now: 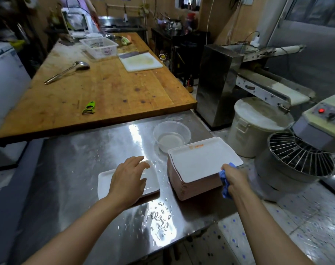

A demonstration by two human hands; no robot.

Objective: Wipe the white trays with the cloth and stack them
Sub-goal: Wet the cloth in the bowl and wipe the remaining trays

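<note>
- two hands reach out over a shiny wet steel table point(71, 169).
- the left hand point(127, 180) is open, fingers spread and relaxed. it hovers over or rests on a single white tray point(103, 185) that lies flat on the table — i cannot tell if it truly touches.
- the right hand point(234, 178) is curled tight round a blue cloth point(225, 185). the cloth bunches out above and below the fist.
- just in front of the right hand sits a tall stack of trays point(193, 188), pinkish at the sides. the top tray point(203, 161) is white and sits a bit crooked on the stack, with its near corner right at the cloth.
- past the stack, farther from the hands, is a clear plastic bowl point(171, 135) with some water in it.
- water drops point(159, 217) lie on the table between the two arms.
- far ahead of the left hand is a wooden table point(105, 83) with a green peeler point(89, 108), a metal ladle point(67, 71), a white basket point(99, 47) and a white cutting board point(140, 62).
- to the right of the right hand — off the table — stand a dough mixer point(304, 155) and a white lidded bucket point(256, 127).
</note>
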